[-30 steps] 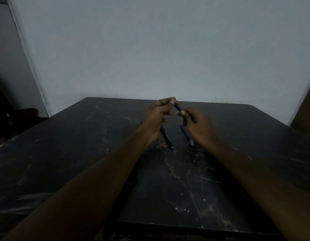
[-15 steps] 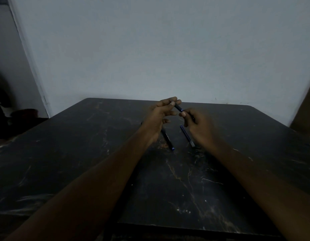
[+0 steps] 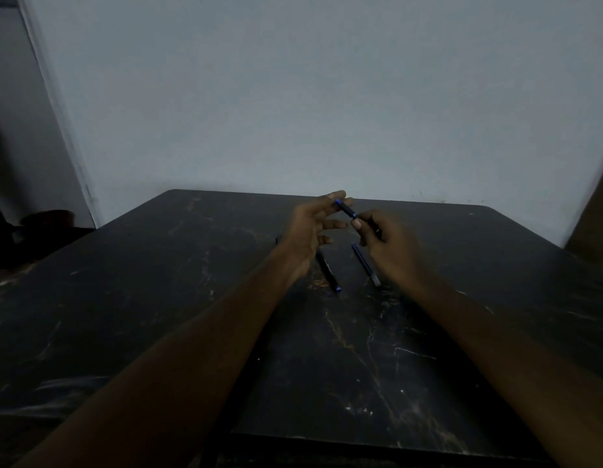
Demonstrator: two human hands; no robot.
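Room: pale grey wall point(image 3: 327, 96) behind a dark, scratched table point(image 3: 158, 298); the light is dim, and I have the head view only.
Left hand point(image 3: 307, 231): raised over the far middle of the table, thumb and forefinger pinching the upper, blue-tipped end of a pen point(image 3: 345, 209); the other fingers hang loosely.
Right hand point(image 3: 391, 244): just beside the left, fingers curled round the pen's lower part, thumb tip near a blue ring on it.
Held pen: in the air between both hands, slanting down to the right, clear of the table.
On the table: a black pen point(image 3: 328, 271) and a blue pen point(image 3: 365, 263) lie side by side under the hands, apart from each other and untouched.
Progress: I judge this to be cap work on the first of three pens, with the two-handed grip set and the pen in one piece.
Left to do: finish this pen, then probably the two on the table.
Unclear: I cannot tell whether the cap is going on or coming off.
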